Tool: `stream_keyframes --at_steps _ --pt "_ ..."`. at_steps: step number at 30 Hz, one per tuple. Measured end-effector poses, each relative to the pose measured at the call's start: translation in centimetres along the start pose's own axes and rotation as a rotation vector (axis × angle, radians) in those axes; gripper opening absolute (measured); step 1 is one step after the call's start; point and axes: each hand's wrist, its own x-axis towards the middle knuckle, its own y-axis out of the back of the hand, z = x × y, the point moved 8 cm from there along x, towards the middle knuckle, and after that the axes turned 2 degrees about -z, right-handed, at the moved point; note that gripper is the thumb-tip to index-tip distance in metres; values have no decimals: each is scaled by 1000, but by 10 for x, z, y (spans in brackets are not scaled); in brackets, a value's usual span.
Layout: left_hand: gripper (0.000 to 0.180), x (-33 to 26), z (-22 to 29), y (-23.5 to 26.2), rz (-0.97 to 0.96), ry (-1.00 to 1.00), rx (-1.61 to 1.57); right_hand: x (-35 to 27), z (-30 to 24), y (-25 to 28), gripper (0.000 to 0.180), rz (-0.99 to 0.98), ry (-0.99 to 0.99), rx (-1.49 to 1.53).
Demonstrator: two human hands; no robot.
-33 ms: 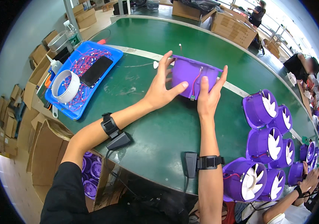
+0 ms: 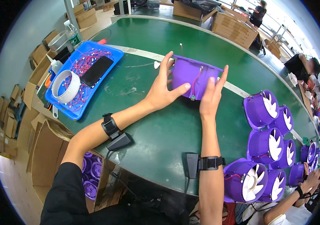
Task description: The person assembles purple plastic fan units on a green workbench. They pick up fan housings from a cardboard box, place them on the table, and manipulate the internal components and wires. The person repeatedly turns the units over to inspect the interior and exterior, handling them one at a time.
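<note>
From my remote seat I see the purple housing [image 2: 184, 73] at about one o'clock from the centre of my view, between both hands; the left hand [image 2: 160, 90] is curled round its left wall, thumb across the front; the right hand [image 2: 209, 101] grips the right side, one digit on the front wall, another along the edge; I can't quite tell whether its underside clears the counter [image 2: 148, 146]. I'd judge it light, stiff and rather slippery, being smooth plastic; the thin red wire [image 2: 194, 84] looks the fragile part, so I'd take hold of the side walls beneath the rim, at nine and three o'clock. The green counter looks hard and scuffed; at ten o'clock lies a blue tray [image 2: 116, 55] with wires, a white ring [image 2: 70, 98] and a phone [image 2: 96, 71]; towards four, white-bladed fans [image 2: 255, 112] stand clustered, a co-worker's hand [image 2: 311, 180] beyond; cardboard boxes [image 2: 51, 159] crowd eight o'clock.
</note>
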Motion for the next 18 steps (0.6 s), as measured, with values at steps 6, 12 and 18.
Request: stream_keyframes --at_steps 6,12,18 --pt "92 8 -18 10 12 114 -202 2 22 8 60 -1 -162 153" --pt "81 3 -37 3 -48 257 -440 5 48 2 66 -92 -207 151" --pt "74 6 -30 10 -6 122 -303 2 23 -6 63 -108 -105 275"
